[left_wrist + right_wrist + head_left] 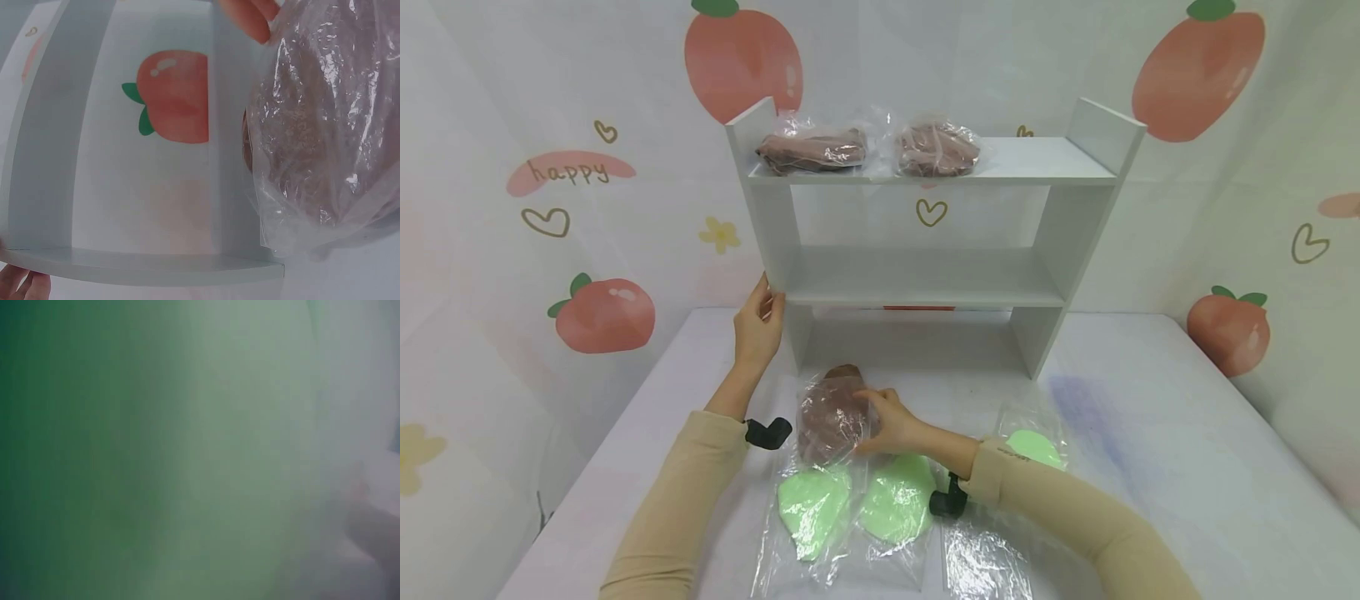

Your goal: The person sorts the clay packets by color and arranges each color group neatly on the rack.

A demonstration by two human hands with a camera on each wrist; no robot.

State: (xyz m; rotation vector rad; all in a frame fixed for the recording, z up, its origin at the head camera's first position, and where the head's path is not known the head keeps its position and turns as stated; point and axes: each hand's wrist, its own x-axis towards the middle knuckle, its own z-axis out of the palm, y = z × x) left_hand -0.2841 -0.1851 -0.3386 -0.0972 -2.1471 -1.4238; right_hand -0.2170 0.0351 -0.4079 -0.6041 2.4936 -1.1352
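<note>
My left hand (758, 327) holds the left side panel of a white shelf (925, 279); in the left wrist view, its fingers (24, 284) show at the panel's lower left edge. In front of the shelf, a clear plastic bag with a brown item (831, 421) stands tilted up from the table. My right hand (895, 425) grips this bag by its right side, thumb and fingers spread around it. The bag (312, 131) fills the right part of the left wrist view. The right wrist view is mostly blurred green, so it shows little of the grip.
Two bagged brown items, one on the left (812, 152) and one near the middle (936, 150), lie on the top shelf. Clear bags with light green pieces (814, 510) lie on the table in front, another green piece (1036, 448) under my right forearm. A fruit-patterned curtain (587, 83) hangs behind.
</note>
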